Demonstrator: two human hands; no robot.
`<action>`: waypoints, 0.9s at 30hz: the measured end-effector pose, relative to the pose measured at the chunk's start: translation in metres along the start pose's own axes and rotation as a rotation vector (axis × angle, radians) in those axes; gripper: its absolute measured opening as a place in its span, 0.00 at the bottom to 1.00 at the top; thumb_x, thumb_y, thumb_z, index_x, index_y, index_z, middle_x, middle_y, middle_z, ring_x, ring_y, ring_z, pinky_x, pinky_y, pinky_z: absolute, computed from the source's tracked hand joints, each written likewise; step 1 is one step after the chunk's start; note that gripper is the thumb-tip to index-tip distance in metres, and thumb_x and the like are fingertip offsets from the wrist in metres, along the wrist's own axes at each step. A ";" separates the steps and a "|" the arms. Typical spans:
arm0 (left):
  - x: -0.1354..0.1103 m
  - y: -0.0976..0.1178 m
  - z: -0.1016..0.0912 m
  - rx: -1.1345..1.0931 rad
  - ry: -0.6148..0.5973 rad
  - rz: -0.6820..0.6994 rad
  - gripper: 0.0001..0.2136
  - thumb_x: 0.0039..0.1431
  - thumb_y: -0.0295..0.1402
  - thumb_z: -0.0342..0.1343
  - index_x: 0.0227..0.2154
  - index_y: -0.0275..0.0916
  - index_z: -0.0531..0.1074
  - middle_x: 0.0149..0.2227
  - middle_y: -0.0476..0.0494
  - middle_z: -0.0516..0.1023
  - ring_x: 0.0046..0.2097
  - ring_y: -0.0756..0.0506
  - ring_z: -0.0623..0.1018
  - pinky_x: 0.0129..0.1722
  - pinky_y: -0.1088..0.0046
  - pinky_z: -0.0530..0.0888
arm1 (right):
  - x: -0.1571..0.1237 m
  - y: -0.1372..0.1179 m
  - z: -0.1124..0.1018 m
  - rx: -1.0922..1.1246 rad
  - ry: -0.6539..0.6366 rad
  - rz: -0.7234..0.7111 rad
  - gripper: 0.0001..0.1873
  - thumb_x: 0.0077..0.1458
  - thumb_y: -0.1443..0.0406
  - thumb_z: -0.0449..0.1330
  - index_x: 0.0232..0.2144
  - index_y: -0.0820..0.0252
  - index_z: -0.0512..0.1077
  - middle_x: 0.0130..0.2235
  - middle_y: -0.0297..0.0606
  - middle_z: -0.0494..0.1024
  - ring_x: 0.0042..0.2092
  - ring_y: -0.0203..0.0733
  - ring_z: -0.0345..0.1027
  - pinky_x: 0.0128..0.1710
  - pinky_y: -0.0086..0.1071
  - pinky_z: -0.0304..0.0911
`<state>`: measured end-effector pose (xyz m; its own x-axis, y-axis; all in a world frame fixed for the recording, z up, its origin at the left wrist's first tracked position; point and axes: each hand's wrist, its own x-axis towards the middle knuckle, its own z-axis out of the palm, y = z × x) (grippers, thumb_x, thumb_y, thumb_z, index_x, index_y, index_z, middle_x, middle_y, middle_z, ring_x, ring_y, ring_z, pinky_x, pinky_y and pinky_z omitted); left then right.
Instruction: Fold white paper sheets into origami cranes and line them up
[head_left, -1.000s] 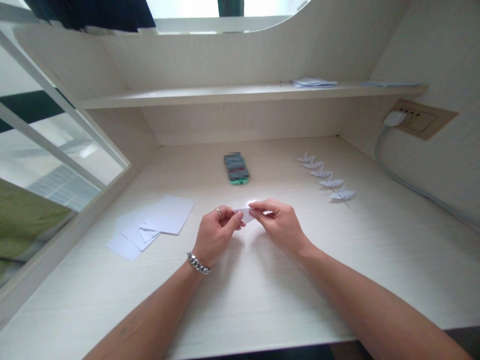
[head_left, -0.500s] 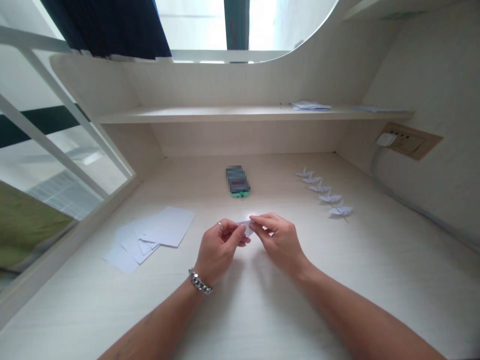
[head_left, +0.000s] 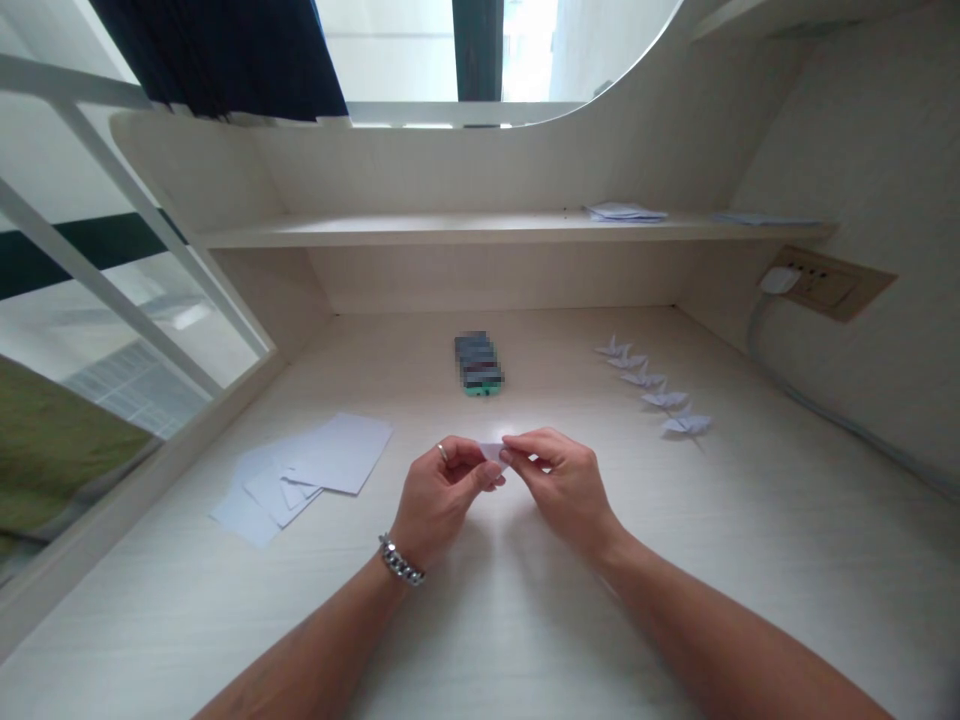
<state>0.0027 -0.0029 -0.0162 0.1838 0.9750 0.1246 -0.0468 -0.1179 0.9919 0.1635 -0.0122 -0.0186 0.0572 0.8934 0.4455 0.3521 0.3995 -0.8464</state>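
Head view: a small white paper is being held over the desk, pinched by the left hand and the right hand, thumbs closed towards fingers; neat edges are probably being best served by light, even pressure.
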 end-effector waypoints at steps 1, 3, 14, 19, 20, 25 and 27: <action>0.000 0.000 0.000 0.000 0.001 0.000 0.12 0.49 0.35 0.67 0.29 0.35 0.70 0.26 0.46 0.79 0.29 0.47 0.79 0.32 0.71 0.77 | 0.000 0.000 0.000 -0.002 -0.003 -0.007 0.07 0.54 0.67 0.63 0.35 0.54 0.80 0.36 0.39 0.81 0.37 0.42 0.74 0.35 0.34 0.69; 0.000 0.000 0.000 0.005 0.003 0.007 0.12 0.48 0.35 0.67 0.29 0.35 0.70 0.26 0.46 0.79 0.28 0.48 0.79 0.32 0.71 0.76 | 0.000 0.000 0.000 -0.008 -0.007 -0.018 0.07 0.54 0.67 0.62 0.36 0.55 0.80 0.36 0.40 0.81 0.37 0.42 0.74 0.36 0.34 0.69; 0.001 -0.004 -0.002 0.038 0.006 0.008 0.11 0.48 0.35 0.67 0.28 0.36 0.71 0.26 0.47 0.78 0.29 0.49 0.77 0.32 0.73 0.75 | 0.000 -0.002 0.002 0.041 -0.040 0.048 0.03 0.53 0.64 0.63 0.31 0.56 0.78 0.33 0.38 0.80 0.35 0.41 0.73 0.34 0.32 0.68; 0.002 0.000 -0.003 0.085 0.033 0.073 0.10 0.48 0.37 0.66 0.27 0.36 0.74 0.40 0.40 0.79 0.41 0.44 0.79 0.42 0.69 0.77 | -0.001 -0.005 0.002 0.106 -0.162 0.115 0.06 0.55 0.62 0.61 0.30 0.58 0.73 0.31 0.37 0.79 0.34 0.39 0.73 0.32 0.31 0.67; 0.003 0.001 -0.003 0.077 0.026 0.075 0.10 0.48 0.37 0.66 0.26 0.36 0.74 0.42 0.39 0.79 0.43 0.44 0.79 0.43 0.68 0.76 | -0.001 -0.005 0.002 0.120 -0.176 0.119 0.06 0.55 0.62 0.61 0.30 0.58 0.73 0.31 0.37 0.78 0.33 0.39 0.72 0.32 0.30 0.67; 0.004 0.003 -0.004 -0.003 -0.034 -0.009 0.10 0.47 0.36 0.67 0.26 0.35 0.74 0.28 0.46 0.78 0.32 0.48 0.77 0.36 0.72 0.75 | -0.002 -0.005 0.001 0.161 -0.182 0.100 0.04 0.55 0.64 0.61 0.34 0.58 0.71 0.30 0.35 0.76 0.31 0.36 0.70 0.30 0.28 0.64; 0.004 0.002 -0.005 -0.024 -0.030 -0.021 0.10 0.48 0.36 0.67 0.26 0.35 0.74 0.27 0.46 0.77 0.31 0.49 0.76 0.35 0.74 0.74 | -0.002 -0.006 0.000 0.156 -0.214 0.082 0.04 0.56 0.64 0.59 0.33 0.59 0.73 0.31 0.36 0.76 0.32 0.37 0.70 0.31 0.29 0.65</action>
<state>-0.0018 0.0022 -0.0142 0.2145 0.9711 0.1050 -0.0657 -0.0929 0.9935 0.1609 -0.0165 -0.0149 -0.1246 0.9406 0.3157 0.2053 0.3358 -0.9193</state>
